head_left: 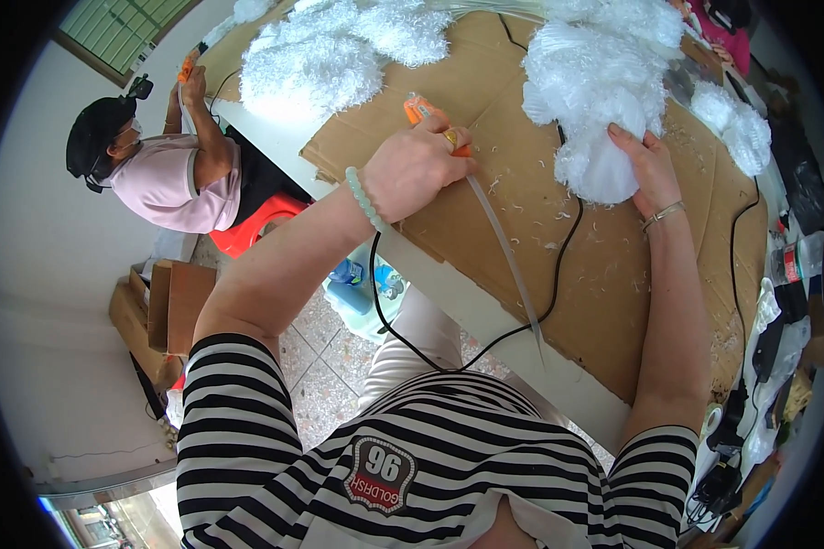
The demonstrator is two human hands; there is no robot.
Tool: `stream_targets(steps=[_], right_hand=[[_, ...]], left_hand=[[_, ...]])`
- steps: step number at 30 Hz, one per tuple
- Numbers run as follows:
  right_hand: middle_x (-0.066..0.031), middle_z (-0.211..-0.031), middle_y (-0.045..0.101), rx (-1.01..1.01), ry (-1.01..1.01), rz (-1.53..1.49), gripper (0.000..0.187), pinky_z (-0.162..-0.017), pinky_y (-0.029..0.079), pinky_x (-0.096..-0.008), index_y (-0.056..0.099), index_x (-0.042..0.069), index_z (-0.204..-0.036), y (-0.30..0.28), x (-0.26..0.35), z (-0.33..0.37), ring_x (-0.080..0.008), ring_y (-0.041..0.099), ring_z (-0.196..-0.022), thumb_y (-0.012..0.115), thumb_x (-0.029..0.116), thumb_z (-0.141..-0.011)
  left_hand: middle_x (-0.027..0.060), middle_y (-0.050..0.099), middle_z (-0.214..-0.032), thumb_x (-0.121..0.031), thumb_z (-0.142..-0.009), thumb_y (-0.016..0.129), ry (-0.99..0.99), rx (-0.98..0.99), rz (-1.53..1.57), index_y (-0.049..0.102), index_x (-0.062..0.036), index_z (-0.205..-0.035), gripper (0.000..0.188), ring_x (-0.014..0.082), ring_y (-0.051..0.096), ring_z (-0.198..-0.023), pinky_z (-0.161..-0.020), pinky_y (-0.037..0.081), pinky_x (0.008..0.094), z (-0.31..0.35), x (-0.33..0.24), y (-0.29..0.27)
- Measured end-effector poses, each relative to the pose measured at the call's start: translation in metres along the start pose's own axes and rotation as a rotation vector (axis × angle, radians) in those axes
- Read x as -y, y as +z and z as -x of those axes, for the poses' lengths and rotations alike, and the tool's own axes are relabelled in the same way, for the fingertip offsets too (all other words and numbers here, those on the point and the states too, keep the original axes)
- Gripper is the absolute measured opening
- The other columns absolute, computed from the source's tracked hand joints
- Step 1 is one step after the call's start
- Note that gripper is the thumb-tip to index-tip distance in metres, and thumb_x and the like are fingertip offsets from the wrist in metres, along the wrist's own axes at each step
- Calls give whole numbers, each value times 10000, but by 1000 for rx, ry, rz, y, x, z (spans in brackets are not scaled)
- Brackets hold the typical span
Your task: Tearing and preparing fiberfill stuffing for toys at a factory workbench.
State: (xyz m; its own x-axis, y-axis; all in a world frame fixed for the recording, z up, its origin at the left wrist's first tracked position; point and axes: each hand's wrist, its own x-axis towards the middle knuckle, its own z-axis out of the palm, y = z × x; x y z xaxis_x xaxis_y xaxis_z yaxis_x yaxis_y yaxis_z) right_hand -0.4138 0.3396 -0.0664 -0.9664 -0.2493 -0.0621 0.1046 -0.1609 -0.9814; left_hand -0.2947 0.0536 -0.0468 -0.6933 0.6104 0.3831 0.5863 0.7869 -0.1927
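Left hand [412, 174] clenched round orange glue gun [419, 111], over the cardboard [490, 91] near its left edge; right hand [655, 174] pinches right side of white fluffy piece [604, 169], thumb on top, toward the cardboard's right side.

Risks: black cord [574, 224] loops off the surface's near edge toward the lap; a snag there could tug the gun, if it is the gun's cord (can't tell). Translucent glue stick [508, 252] trails past the cardboard's near edge, could get bumped by an arm. If the gun is hot, its front end could scorch fluff or burn fingers if the hands meet. Loose white shreds [493, 151] could stick to any glue.

Room: bare cardboard between the hands and down to the near edge, crossed only by stick, cord and shreds. Far edge tight: white fluffy pile [311, 73] far left, more fluff far right. Right edge cluttered, bottle [801, 259] beyond. Co-worker [178, 178] sits past the left edge.
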Motion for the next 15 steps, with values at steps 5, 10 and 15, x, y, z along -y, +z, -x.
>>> stream_targets(steps=[5, 10, 15], right_hand=[[-91, -930, 607, -7, -7, -4, 350, -725, 476, -287, 558, -36, -1021, 0, -1, -1, -164, 589, -811, 679, 152, -752], [-91, -934, 607, -11, -13, 4, 352, -725, 477, -289, 559, -36, -1019, 4, 5, 1, -164, 589, -812, 682, 152, -748], [-78, -946, 607, 7, -6, 13, 349, -739, 472, -283, 552, -21, -1038, -1, 0, -1, -156, 587, -822, 673, 153, -761]], left_hand=[[67, 579, -1004, -52, -656, 568, -13, 0, 74, 620, -71, -844, 195, 279, 544, -931, -726, 484, 329, -1, -1, -2], [70, 578, -1011, -42, -663, 556, -15, 1, 83, 617, -59, -831, 179, 277, 541, -944, -713, 489, 330, -3, 3, -2], [77, 575, -1032, -56, -679, 551, -25, -1, 94, 623, -54, -832, 169, 273, 536, -965, -721, 490, 326, -2, 2, -1]])
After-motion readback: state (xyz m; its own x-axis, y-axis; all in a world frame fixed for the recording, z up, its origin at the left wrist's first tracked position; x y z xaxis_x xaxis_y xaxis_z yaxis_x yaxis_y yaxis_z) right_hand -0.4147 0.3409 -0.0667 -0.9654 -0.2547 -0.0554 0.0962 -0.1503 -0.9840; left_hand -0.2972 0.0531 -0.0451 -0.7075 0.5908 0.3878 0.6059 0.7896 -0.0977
